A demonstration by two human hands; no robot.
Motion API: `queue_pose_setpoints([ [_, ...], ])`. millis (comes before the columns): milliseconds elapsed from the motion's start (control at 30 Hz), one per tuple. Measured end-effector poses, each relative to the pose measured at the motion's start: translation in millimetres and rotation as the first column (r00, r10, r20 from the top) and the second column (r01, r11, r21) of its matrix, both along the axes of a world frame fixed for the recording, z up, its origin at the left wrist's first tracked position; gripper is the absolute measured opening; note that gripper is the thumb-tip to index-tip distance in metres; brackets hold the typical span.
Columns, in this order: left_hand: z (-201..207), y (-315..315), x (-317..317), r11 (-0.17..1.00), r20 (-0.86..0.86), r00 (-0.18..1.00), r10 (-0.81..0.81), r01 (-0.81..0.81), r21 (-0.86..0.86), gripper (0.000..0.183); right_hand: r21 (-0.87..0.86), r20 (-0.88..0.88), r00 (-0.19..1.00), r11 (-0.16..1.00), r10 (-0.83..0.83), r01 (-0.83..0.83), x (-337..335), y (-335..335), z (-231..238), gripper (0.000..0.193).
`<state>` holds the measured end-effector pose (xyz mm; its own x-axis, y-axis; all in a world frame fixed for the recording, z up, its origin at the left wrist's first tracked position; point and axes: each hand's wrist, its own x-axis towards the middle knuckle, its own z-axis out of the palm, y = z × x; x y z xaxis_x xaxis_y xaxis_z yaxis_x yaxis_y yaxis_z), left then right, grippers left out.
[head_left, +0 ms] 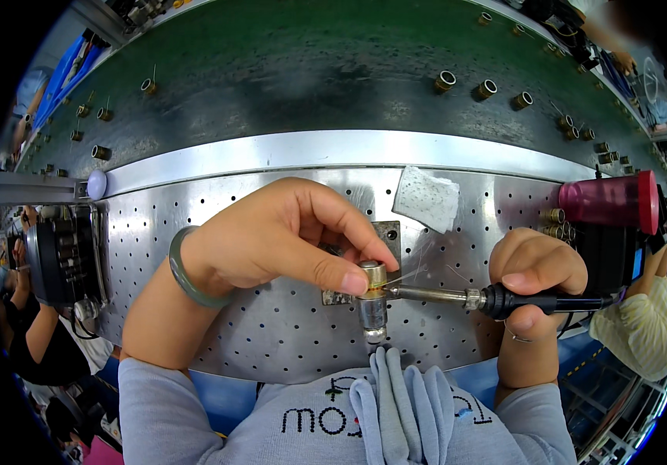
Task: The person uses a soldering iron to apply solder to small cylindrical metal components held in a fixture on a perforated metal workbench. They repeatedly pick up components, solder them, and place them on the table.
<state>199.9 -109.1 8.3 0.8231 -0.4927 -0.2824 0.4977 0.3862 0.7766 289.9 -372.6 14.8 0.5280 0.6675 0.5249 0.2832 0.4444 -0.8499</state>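
My left hand (pixel 294 244) pinches a small brass-coloured cylinder (pixel 375 274) between thumb and fingers. The cylinder sits end to end with a shiny metal post (pixel 374 316) with a rounded end; whether they are one piece I cannot tell. In my right hand (pixel 539 279) is a soldering iron (pixel 496 300), gripped by its black handle. Its metal barrel points left, and the tip reaches the cylinder's lower edge. Fine pale strands, wire or smoke, show beside that spot. Behind my left fingers lies a dark metal block (pixel 387 235), partly hidden.
A perforated metal worktop (pixel 263 333) carries a whitish pad (pixel 428 199) and several brass cylinders (pixel 554 225) beside a pink cup (pixel 608 203). Beyond a metal rail (pixel 333 149), a green conveyor belt (pixel 294 70) bears more cylinders (pixel 485 89). Black equipment (pixel 53 260) stands at left. Other people work at both sides.
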Motion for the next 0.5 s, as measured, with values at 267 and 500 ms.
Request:
queue_pose_setpoints([
  [267, 0.2, 0.0, -0.6, 1.000, 0.000, 1.000, 0.009, -0.009, -0.008, 0.032, -0.025, 0.025, 1.000, 1.000, -0.003, 0.004, -0.8, 2.4, 0.6, 0.031],
  [500, -2.0, -0.6, -0.9, 1.000, -0.004, 1.000, 0.014, -0.014, -0.019, 0.030, -0.039, 0.035, 0.999, 0.999, -0.027, 0.028, -2.4, 2.2, 0.7, 0.030],
])
